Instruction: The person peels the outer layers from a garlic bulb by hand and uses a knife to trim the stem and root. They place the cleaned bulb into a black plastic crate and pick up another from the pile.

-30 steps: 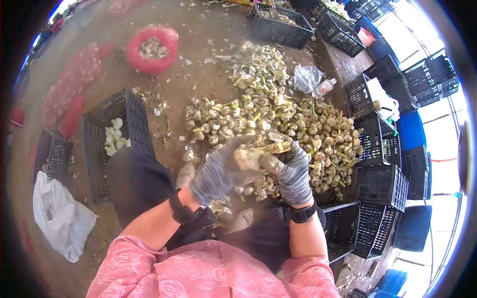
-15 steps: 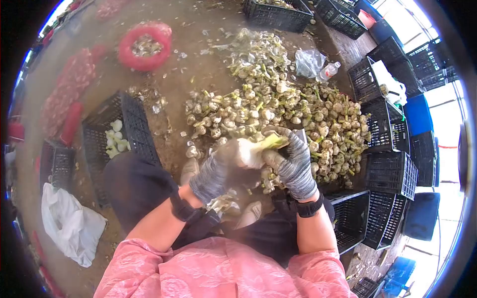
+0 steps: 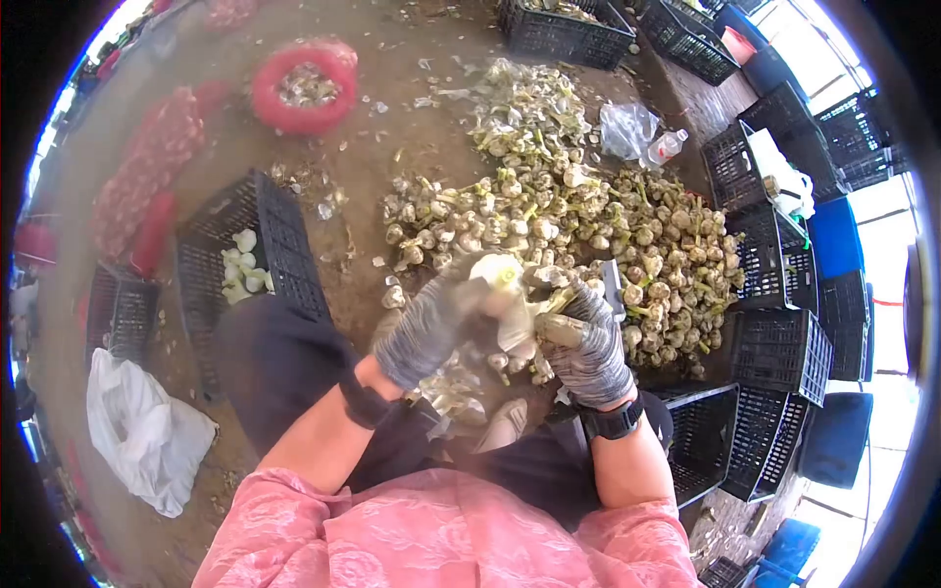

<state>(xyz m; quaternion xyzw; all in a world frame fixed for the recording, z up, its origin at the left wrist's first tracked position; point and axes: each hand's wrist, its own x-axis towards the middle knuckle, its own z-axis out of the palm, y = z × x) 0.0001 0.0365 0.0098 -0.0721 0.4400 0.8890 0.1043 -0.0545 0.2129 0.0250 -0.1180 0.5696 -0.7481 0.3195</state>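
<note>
In the head view my left hand (image 3: 423, 335), in a grey knit glove, closes around a garlic bulb (image 3: 500, 271) whose pale, trimmed end faces up. Loose white skin (image 3: 517, 325) hangs below the bulb. My right hand (image 3: 590, 345), gloved too, is closed on peeled garlic skin and stem (image 3: 551, 296) just right of the bulb. A flat grey blade (image 3: 613, 286) sticks up beside its fingers; its handle is hidden. Beyond both hands spreads a heap of unpeeled garlic (image 3: 676, 245). Shed skins (image 3: 456, 394) lie between my legs.
On my left stands a black crate (image 3: 289, 250) with several peeled white bulbs (image 3: 243, 267). A white sack (image 3: 147, 431) and red mesh bags (image 3: 152, 167) lie farther left. Black crates (image 3: 779, 353) line the right side. A plastic bottle (image 3: 667, 147) lies behind the heap.
The bulb has turned so its cut end faces up. My right hand has drawn slightly right and down, pulling skin and stem from the bulb. The view has shifted slightly.
</note>
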